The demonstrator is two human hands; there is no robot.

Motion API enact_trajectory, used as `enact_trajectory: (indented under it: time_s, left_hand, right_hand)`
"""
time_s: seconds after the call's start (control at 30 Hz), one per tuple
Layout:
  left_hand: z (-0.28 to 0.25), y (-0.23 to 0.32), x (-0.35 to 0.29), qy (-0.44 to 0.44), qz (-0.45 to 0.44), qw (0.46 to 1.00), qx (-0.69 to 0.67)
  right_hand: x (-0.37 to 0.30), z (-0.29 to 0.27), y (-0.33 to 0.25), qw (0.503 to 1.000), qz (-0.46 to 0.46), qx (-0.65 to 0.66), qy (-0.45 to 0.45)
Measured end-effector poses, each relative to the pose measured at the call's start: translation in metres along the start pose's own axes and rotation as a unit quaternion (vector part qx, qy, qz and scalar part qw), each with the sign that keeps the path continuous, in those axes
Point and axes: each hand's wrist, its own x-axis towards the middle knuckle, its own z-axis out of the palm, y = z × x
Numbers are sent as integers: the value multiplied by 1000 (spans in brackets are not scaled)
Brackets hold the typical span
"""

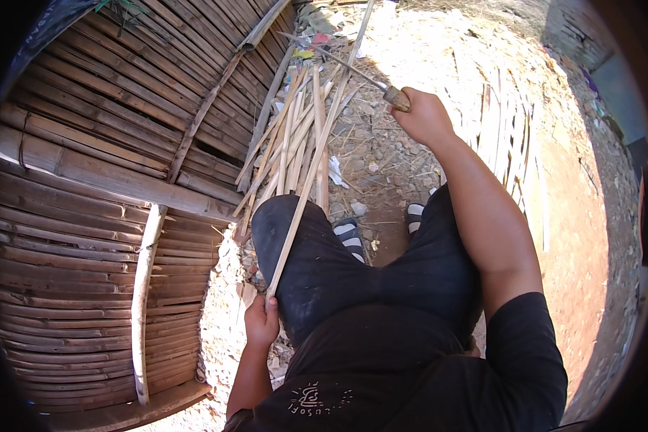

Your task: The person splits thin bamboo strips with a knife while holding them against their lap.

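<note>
My left hand (pixel 262 321), low at the left beside my thigh, is closed round the near end of a long bamboo strip (pixel 300 209). The strip runs up across my left thigh and away to the top of the view. My right hand (pixel 423 115) grips the wooden handle of a long knife (pixel 345 63), held out ahead at arm's length. Its thin blade points to the upper left and crosses the strip near its far part; I cannot tell whether they touch.
A pile of split bamboo strips (pixel 291 140) lies on the ground beyond my left knee. At the left stands a bamboo-slat wall (pixel 86 252) with a pole. More strips (pixel 507 129) lie in sunlight at the right. Scraps and stones litter the ground.
</note>
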Motion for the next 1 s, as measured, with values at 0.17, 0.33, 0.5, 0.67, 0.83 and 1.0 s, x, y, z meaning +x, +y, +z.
enact_trajectory:
  time_s: [0.17, 0.33, 0.5, 0.67, 0.83, 1.0]
  left_hand:
    - [1, -1, 0, 1, -21, 1000, -13]
    - [-5, -1, -3, 6, -20, 1000, -5]
    - [-7, -4, 2, -13, -24, 1000, -6]
    - [-14, -10, 9, -77, -44, 993, -75]
    - [-12, -7, 6, -77, -53, 989, -112]
    - [-8, -12, 1, -36, -31, 997, -68]
  right_hand:
    - [-16, 18, -19, 977, -172, -80, -101]
    - [-18, 11, -32, 951, -239, -128, -152]
    - [0, -4, -3, 994, -73, -56, -55]
    - [1, -7, 9, 997, -57, -11, -50]
    - [-19, 8, -22, 945, -258, -115, -164]
    - [-22, 15, -37, 912, -342, -138, -178]
